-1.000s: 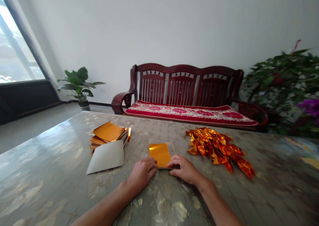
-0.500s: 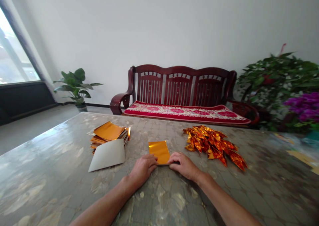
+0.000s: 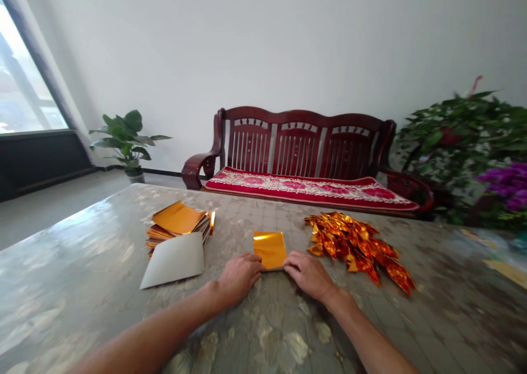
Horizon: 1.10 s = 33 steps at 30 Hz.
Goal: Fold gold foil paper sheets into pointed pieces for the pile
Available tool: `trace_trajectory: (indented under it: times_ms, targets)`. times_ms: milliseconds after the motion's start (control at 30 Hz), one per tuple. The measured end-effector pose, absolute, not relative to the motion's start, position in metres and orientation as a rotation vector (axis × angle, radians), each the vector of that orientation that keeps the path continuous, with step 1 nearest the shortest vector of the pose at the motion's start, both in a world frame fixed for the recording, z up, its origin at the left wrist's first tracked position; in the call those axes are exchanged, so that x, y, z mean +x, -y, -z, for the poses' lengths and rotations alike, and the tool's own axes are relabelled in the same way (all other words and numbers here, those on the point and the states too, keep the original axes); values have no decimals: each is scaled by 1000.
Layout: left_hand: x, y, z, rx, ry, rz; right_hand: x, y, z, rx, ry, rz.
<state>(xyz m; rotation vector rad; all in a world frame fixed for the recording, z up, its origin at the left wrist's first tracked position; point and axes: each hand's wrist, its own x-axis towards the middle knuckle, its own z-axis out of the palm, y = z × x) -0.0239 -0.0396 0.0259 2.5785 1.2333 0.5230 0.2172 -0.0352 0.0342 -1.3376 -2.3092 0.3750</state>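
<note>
Gold foil sheet point(image 3: 269, 249), well in from worktop's point(image 3: 82, 275) far edge | left hand point(image 3: 242, 275), right hand point(image 3: 308, 274): fingers pinching its near corners | even pressure seems best

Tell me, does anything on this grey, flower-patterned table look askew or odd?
Mildly: one pale grey, flat sheet sits askew at the near side of the uneven stack of orange foil sheets, pale face up, whereas the stack's top shows orange. I see no spill.

The lone head-worn view looks forward and down from near the glossy grey floral-patterned bench point(image 3: 263, 319), facing a dark-red slatted wooden settee point(image 3: 298, 149)
</note>
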Motion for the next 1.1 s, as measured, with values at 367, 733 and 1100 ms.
trace_trajectory:
  times_ms: [367,733,1100]
  targets:
    - [-20,10,-32,2434,-1310,-613,213,22,-32,-1464,2243,-381]
    - [-17,13,-15,2179,-1453,-804,210,23,-21,-1501,2091,-420]
    - [-18,21,-17,2158,-1445,-812,213,26,-17,-1464,2148,-395]
